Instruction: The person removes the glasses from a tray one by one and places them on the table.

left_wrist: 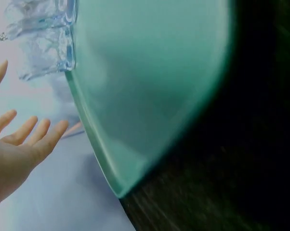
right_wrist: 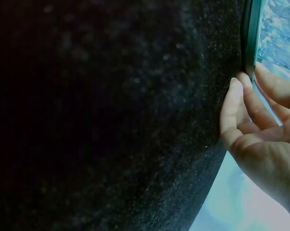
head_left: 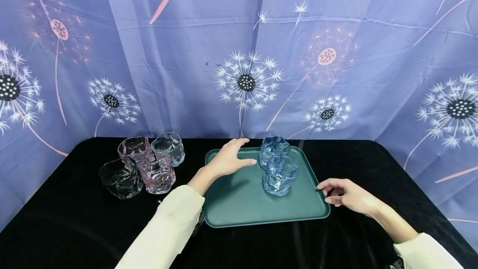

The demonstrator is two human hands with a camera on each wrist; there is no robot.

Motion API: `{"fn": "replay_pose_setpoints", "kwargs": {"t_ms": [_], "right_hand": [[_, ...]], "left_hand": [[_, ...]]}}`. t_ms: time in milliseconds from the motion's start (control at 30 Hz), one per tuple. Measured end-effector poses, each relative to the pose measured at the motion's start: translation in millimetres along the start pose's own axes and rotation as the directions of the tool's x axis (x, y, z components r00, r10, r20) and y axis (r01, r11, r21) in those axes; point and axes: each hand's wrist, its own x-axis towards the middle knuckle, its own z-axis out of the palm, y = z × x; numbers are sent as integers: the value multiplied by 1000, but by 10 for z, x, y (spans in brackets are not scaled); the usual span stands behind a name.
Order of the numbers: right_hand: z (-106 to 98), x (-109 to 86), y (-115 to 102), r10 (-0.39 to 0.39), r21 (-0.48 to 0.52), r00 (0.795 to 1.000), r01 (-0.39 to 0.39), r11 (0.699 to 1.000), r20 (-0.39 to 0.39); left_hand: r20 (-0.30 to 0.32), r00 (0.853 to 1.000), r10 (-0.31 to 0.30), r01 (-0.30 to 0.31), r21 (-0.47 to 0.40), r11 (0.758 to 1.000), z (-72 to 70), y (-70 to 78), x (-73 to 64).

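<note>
A green tray [head_left: 239, 206] lies on the black cloth. Two wavy blue glasses stand on it right of its middle: a front blue glass [head_left: 280, 177] and a back blue glass [head_left: 274, 147], close together. My left hand [head_left: 228, 159] hovers over the tray's left part, thumb and fingers apart, holding nothing. In the left wrist view its fingers [left_wrist: 48, 139] are spread, away from the glasses. My right hand [head_left: 345, 194] pinches the tray's right rim near the front corner. The right wrist view shows that hand [right_wrist: 265, 139] with its fingertips and thumb at the tray edge [right_wrist: 251, 38].
On the left stand several wavy glasses in a cluster: a pink glass [head_left: 159, 175], another pink glass [head_left: 133, 148], a clear glass [head_left: 121, 179] and a clear glass [head_left: 169, 148] behind. A purple dandelion-patterned curtain [head_left: 186, 74] hangs behind the black-covered table [head_left: 74, 219].
</note>
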Motion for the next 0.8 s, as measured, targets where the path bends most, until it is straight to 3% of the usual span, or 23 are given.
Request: {"fn": "replay_pose_setpoints", "kwargs": {"t_ms": [467,800], "right_hand": [[5,-1,-19,11,-3,1000,-11,1000,-8],[7,-2,-26,5,-3,1000,-5,1000,-7]], "left_hand": [[-9,1000,11,-11,-5,1000,181,134,201],[-30,999,23,-24,-21,999,218,230,290]]}}
